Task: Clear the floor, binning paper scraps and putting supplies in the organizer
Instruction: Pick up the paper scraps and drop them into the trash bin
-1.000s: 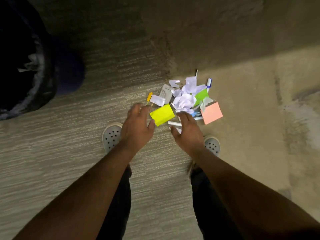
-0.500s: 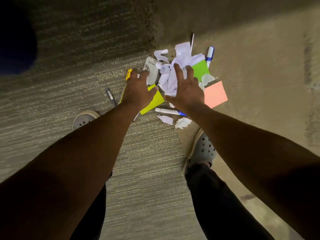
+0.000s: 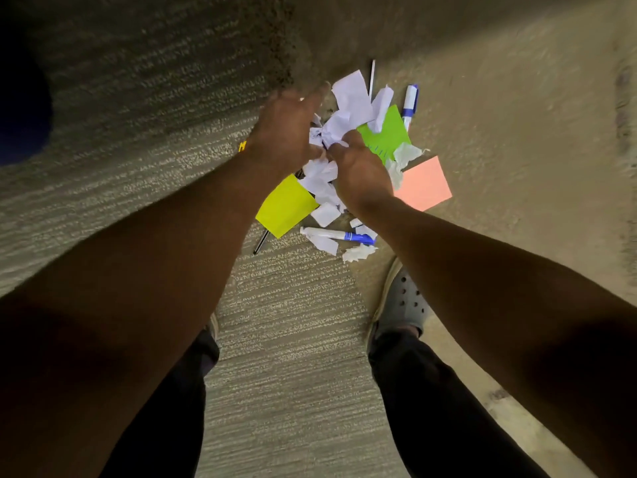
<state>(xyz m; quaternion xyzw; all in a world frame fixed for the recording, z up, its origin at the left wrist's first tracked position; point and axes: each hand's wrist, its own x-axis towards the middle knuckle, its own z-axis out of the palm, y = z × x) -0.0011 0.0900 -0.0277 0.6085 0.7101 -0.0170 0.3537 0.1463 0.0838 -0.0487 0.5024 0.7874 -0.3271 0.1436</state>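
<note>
Hands meet over the pile of white paper scraps (image 3: pixel 339 124) on the carpet (image 3: pixel 282 322), both forearms stretched forward and down from the lower corners of the view. The left hand (image 3: pixel 284 131) comes in from the left, back of the hand toward the camera, its fingers spread and curved against the left flank of the crumpled paper; motion blur smears the fingertips, so I cannot tell whether it has actually clamped any scrap. The right hand (image 3: pixel 360 167) sits just below and right of it, knuckles up, fingers curled inward and pinching the crumpled white paper between the two hands.

Around them lie the supplies. A yellow sticky-note pad (image 3: pixel 286 205) rests below the left wrist, partly under loose scraps. A green sticky-note pad (image 3: pixel 387 134) lies beside the right hand's far side, with a pink sticky-note pad (image 3: pixel 423 183) further right. One blue-and-white marker (image 3: pixel 410 103) lies beyond the green pad; another (image 3: pixel 339 234) lies near the person's feet, among small torn pieces. A thin dark pen (image 3: pixel 261 242) pokes out beneath the yellow pad. A grey perforated clog (image 3: pixel 401 301) shows beneath the right forearm.
</note>
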